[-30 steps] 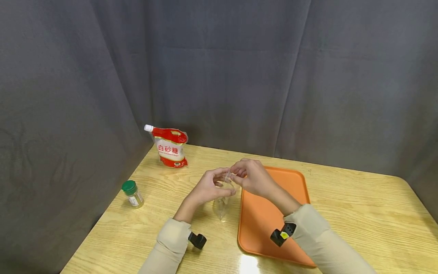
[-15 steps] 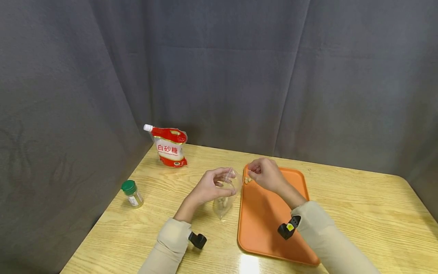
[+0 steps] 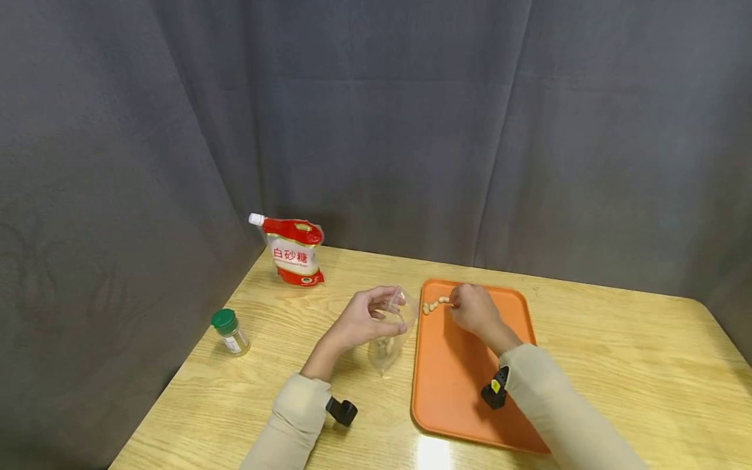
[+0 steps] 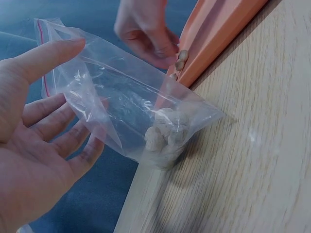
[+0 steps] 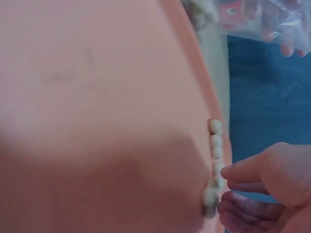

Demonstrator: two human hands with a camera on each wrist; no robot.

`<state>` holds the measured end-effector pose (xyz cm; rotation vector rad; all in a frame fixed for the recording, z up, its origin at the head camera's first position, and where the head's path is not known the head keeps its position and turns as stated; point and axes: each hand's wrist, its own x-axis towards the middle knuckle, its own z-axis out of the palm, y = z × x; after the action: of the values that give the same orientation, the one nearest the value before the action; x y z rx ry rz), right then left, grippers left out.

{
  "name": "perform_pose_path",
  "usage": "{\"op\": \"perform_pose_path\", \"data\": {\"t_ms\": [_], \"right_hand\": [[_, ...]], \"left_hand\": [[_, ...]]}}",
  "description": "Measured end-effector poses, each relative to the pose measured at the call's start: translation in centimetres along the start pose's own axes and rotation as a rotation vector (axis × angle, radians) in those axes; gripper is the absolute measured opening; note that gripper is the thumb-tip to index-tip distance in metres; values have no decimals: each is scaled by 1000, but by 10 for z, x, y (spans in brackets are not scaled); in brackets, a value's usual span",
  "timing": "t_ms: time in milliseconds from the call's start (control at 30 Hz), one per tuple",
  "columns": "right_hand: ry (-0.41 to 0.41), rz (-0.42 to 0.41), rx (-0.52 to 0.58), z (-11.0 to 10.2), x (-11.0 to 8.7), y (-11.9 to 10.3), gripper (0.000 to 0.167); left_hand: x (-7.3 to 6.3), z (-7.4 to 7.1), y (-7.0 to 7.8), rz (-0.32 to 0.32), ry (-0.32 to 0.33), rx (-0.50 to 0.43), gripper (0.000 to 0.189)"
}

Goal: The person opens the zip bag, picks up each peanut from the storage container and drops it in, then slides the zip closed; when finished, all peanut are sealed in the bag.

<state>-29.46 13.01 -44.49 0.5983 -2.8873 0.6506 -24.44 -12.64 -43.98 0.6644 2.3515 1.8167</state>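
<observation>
My left hand (image 3: 364, 318) holds a clear zip bag (image 4: 121, 85) near its mouth, between thumb and fingers. Several peanuts (image 4: 167, 131) in their shells lie at the bottom of the bag. Over the far part of the orange tray (image 3: 446, 378) is my right hand (image 3: 477, 310). A short row of peanuts (image 3: 434, 305) runs along the tray's far edge. In the right wrist view, the thumb of the right hand (image 5: 284, 179) reaches one of these peanuts (image 5: 218, 175), its other fingers beside the row. No peanut shows between the fingertips.
A red and white sugar pouch (image 3: 294, 253) with a white cap stands at the back left. Towards the left table edge is a small jar (image 3: 232, 336) with a green lid. Grey curtains (image 3: 376, 143) close off the back and sides of the wooden table (image 3: 617, 365).
My right hand has moved from the bag's mouth rightward to the peanuts on the tray, and more of the row now shows. The left hand has stayed in place with the bag.
</observation>
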Motion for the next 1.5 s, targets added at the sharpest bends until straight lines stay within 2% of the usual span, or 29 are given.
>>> {"op": "perform_pose_path", "data": {"t_ms": [167,600,833,900,1200,1500], "right_hand": [[-2,10,-6,5,-6,6,15],[70,4,15,12,-6,12,13],[75,-1,66,6,-6,10,5],[89,-15,89,1,-5,5,2],[174,-95,169,-32,-3,-34,7],[164,-144,249,-47,-8,-71,5]], "left_hand": [[1,0,0,-1,-7,-5,68],[2,1,2,0,-7,-14,68],[1,0,1,-2,-8,-14,69],[1,0,-1,-4,-8,-14,69],[1,-2,-2,-1,-3,-8,70],[0,-1,0,-2,-13,-13,67]]}}
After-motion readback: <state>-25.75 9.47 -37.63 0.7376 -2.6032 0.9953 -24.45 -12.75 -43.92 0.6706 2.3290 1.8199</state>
